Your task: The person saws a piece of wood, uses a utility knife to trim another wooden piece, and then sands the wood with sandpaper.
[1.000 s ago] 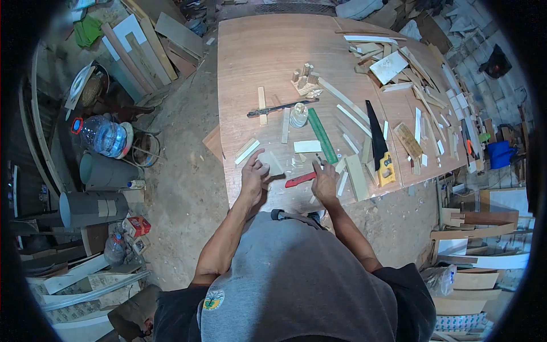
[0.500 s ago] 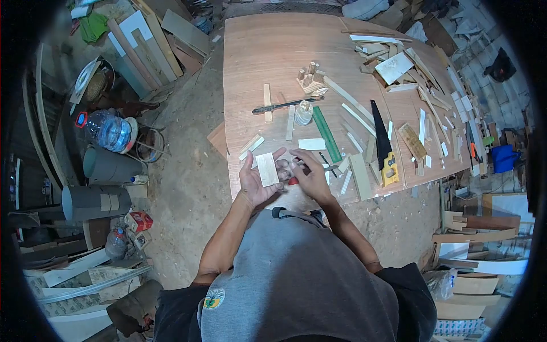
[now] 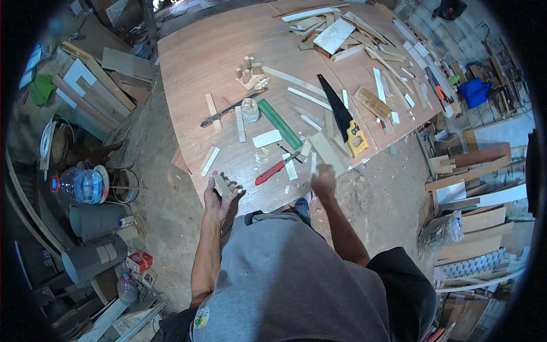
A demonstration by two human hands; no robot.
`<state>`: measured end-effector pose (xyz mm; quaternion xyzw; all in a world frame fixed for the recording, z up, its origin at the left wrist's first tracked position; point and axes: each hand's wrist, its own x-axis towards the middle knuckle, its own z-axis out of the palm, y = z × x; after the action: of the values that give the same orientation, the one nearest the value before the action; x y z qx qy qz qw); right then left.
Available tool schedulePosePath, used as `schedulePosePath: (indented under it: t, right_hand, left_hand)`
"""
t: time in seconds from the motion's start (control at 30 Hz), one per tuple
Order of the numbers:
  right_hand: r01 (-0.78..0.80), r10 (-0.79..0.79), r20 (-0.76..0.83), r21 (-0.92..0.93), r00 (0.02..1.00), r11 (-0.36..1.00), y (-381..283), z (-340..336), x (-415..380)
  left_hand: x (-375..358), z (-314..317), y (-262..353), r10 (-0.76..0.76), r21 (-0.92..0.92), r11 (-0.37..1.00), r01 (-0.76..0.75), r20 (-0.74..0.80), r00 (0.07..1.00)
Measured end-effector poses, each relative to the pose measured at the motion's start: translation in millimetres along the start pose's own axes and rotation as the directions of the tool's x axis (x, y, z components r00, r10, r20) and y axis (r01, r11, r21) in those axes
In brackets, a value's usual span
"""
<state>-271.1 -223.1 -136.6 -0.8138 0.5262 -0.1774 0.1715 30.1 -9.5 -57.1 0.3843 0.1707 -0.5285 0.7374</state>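
Note:
My left hand (image 3: 223, 199) is closed around a small flat wooden block (image 3: 220, 185), held tilted over the front left edge of the table. My right hand (image 3: 323, 181), smeared by motion, is at the front edge, close to a thin pale strip (image 3: 313, 163); its fingers do not show clearly. Between the hands a red-handled knife (image 3: 273, 170) lies on the tabletop. Beyond it are a white rectangular piece (image 3: 266, 138) and a green ruler-like strip (image 3: 280, 124). Two short pale wood pieces (image 3: 210, 161) lie just past my left hand.
A hand saw (image 3: 356, 138) with a yellow handle lies at the right, beside a pale board (image 3: 327, 155). A clear jar (image 3: 249, 110) stands near a small wooden assembly with upright pegs (image 3: 248, 75). Wood offcuts (image 3: 335, 36) pile up at the far right of the table (image 3: 199, 57).
My right hand has moved right, away from the block and off the knife. My left hand has moved left and lowered with the block, now tilted. The view has turned rightward.

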Motion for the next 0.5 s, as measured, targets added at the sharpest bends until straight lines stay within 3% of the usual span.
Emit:
schedulePosePath:
  t: [0.03, 0.17, 0.23, 0.27, 0.33, 0.37, 0.43, 0.47, 0.5]
  right_hand:
    - [-0.095, 0.095, -0.002, -0.084, 0.995, 0.992, 5.4, -8.5, 12.4]
    - [-0.169, 0.17, -0.022, -0.277, 0.985, 0.946, 6.8, -60.9, 45.4]
    - [-0.311, 0.366, 0.045, -0.436, 0.93, 0.845, 16.9, -59.8, 55.3]
    - [-0.319, 0.372, 0.041, -0.432, 0.927, 0.844, 25.8, -50.7, 59.0]
    - [-0.233, 0.249, 0.181, -0.105, 0.951, 0.967, 52.8, -29.9, 63.8]
    - [-0.236, 0.252, 0.176, -0.107, 0.952, 0.966, 61.5, -29.1, 70.2]
    - [-0.253, 0.271, 0.054, -0.224, 0.961, 0.941, 52.0, -43.7, 82.9]
    - [-0.264, 0.205, -0.191, -0.375, 0.96, 0.889, 42.8, -56.4, 78.7]
    - [-0.267, 0.207, -0.194, -0.37, 0.959, 0.89, 39.4, -64.9, 80.1]
  left_hand:
    - [0.3, 0.6, -0.4, -0.007, 0.008, 1.0, 0.007, 0.0, 1.0]
    - [0.8, 20.6, -3.2, -0.044, 0.104, 0.994, 0.042, 0.01, 0.999]
    - [-0.8, 23.6, -4.7, -0.035, 0.15, 0.988, 0.029, 0.041, 0.999]
    - [-0.6, 22.7, -6.1, -0.005, 0.152, 0.988, -0.003, 0.049, 0.999]
    - [-1.8, 23.2, -10.1, 0.023, 0.15, 0.988, -0.032, 0.062, 0.998]
    - [-0.2, 21.2, -12.3, 0.02, 0.151, 0.988, -0.03, 0.067, 0.998]
    - [3.3, 13.5, -13.3, -0.008, 0.14, 0.99, 0.0, 0.058, 0.998]
    - [1.4, 13.4, -14.3, 0.006, 0.157, 0.988, -0.011, 0.031, 1.0]
    - [1.7, 12.1, -14.2, 0.008, 0.162, 0.987, -0.014, 0.034, 0.999]
